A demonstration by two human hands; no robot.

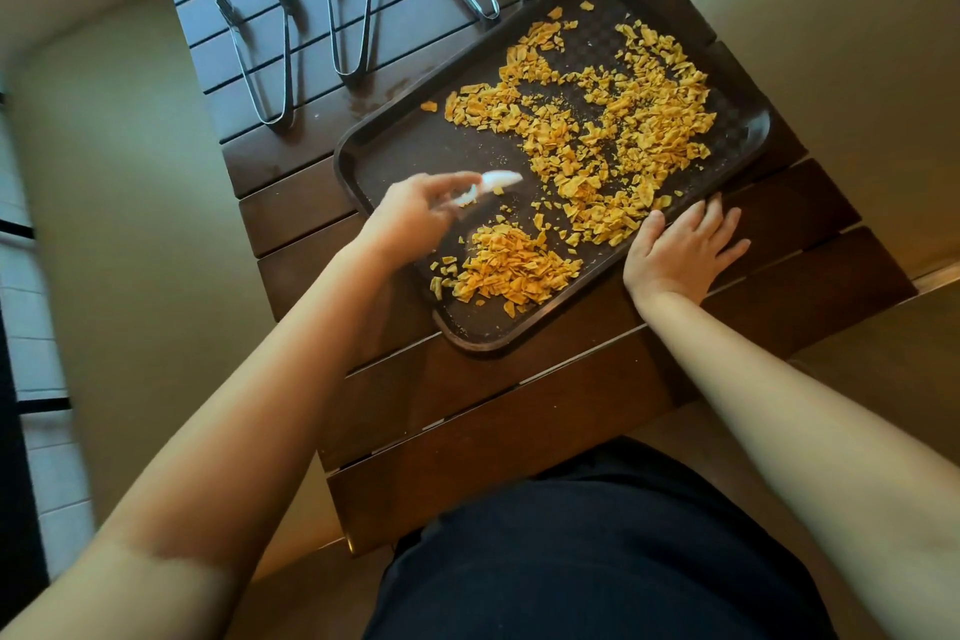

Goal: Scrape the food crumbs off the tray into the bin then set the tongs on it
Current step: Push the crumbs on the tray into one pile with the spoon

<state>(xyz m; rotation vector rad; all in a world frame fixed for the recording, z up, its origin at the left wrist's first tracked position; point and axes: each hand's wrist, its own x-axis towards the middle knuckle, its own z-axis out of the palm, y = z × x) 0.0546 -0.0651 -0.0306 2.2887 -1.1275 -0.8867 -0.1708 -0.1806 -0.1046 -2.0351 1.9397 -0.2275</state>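
Crumbs of orange-yellow broken chips (613,120) cover much of the dark brown rectangular plastic tray (395,156), which lies at an angle on the dark wooden slatted table (467,411) in the middle of the frame. A small heap (511,268) sits gathered near the tray's lower corner, while the larger scatter spreads across its centre and upper right.

The left hand (415,213) pinches a small white scraper (493,183), blurred, over the bare lower-left part of the tray. The right hand (685,250) lies flat with fingers spread on the table, its fingertips touching the tray's lower-right rim.

Four pairs of metal tongs (260,52) lie on the table in the upper part of the frame, off the tray.

Judging by this, the scraping is at an early stage: most crumbs remain loose, none have reached a bin, which is not in view, and the tongs are not yet placed.
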